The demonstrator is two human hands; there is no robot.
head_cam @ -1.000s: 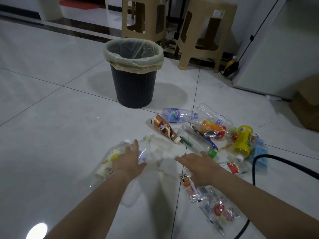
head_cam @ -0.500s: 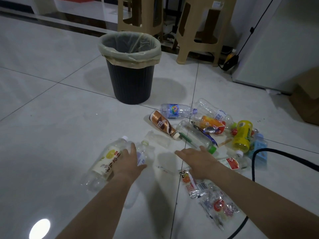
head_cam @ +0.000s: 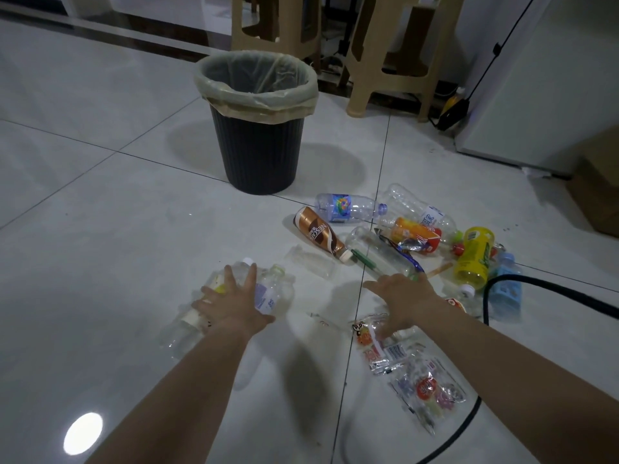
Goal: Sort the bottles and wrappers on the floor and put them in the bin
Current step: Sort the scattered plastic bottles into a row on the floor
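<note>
A person's left hand point(head_cam: 234, 306), lower centre of the frame, lies with fingers spread and straight across two bottles side by side on the white tiled floor point(head_cam: 100, 229): a clear plastic bottle with a yellow-and-white label point(head_cam: 182, 329) and a clear plastic bottle with a pale violet label point(head_cam: 268, 293). It curls round neither. Both bottles run from lower left to upper right, caps pointing towards the black ribbed bin with a beige liner point(head_cam: 258, 152) at upper centre.

The right hand point(head_cam: 403, 296), flat and holding nothing, reaches over the clear printed wrappers point(head_cam: 412, 373) at lower right; whether it touches them cannot be told.

The left hand is the nearer to the bin, and bare tile lies open between the two. To the right the room is tighter: a brown coffee bottle point(head_cam: 318, 232), a yellow bottle point(head_cam: 474, 256) and others lie heaped at centre right, with a black cable point(head_cam: 489, 296) looping along the heap's right edge.
</note>
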